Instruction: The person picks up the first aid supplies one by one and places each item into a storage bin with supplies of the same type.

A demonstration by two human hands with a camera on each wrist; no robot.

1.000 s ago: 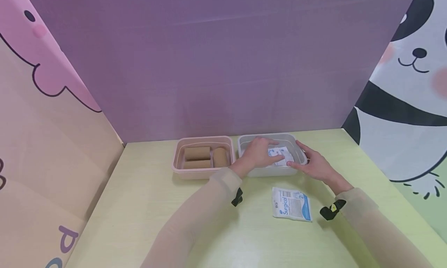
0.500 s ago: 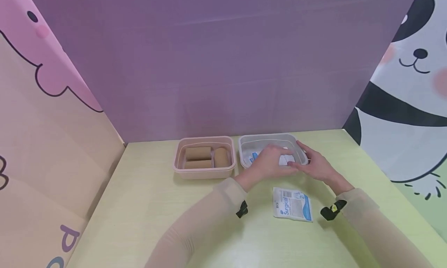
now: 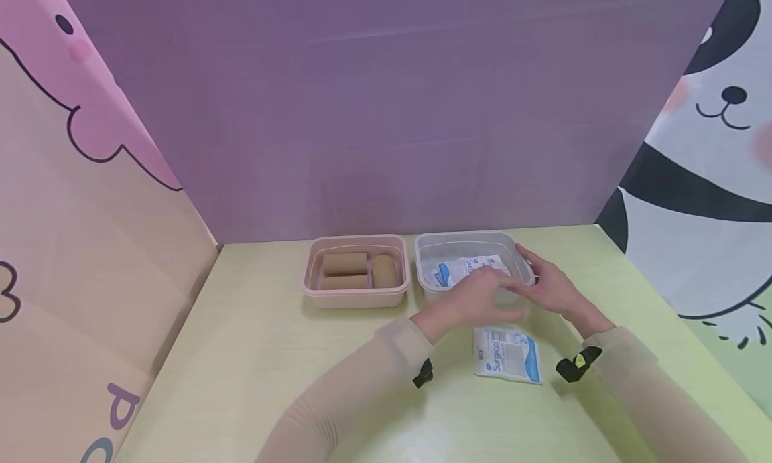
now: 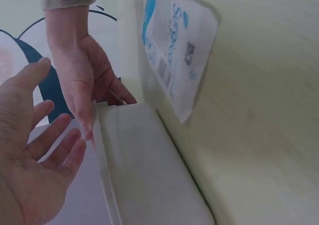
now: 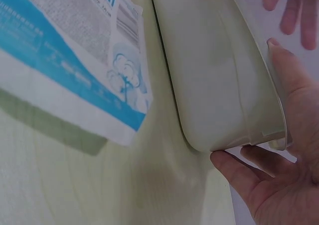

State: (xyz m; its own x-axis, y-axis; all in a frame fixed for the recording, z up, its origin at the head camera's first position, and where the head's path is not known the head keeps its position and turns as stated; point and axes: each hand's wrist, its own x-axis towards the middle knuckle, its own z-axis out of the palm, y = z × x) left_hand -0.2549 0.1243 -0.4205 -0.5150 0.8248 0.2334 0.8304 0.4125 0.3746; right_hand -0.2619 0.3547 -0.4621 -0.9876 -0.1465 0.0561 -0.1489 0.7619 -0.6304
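Observation:
A grey plastic box at the back of the table holds white-and-blue "Surgical" packets. My right hand grips its right end; in the right wrist view the thumb lies at the rim and the fingers touch the end wall. My left hand is above the box's front edge, hiding part of it. In the left wrist view its fingers are spread with nothing in them. Another white-and-blue packet, marked "Surgical", lies on the table in front of the box.
Left of the grey box stands a pink plastic box with several brown cardboard rolls inside. Both boxes are near a purple back wall. Printed panels rise along the left and right sides of the pale table.
My left hand has come out of the grey box toward the front right, uncovering the packet inside. My right hand keeps its place on the box's right end.

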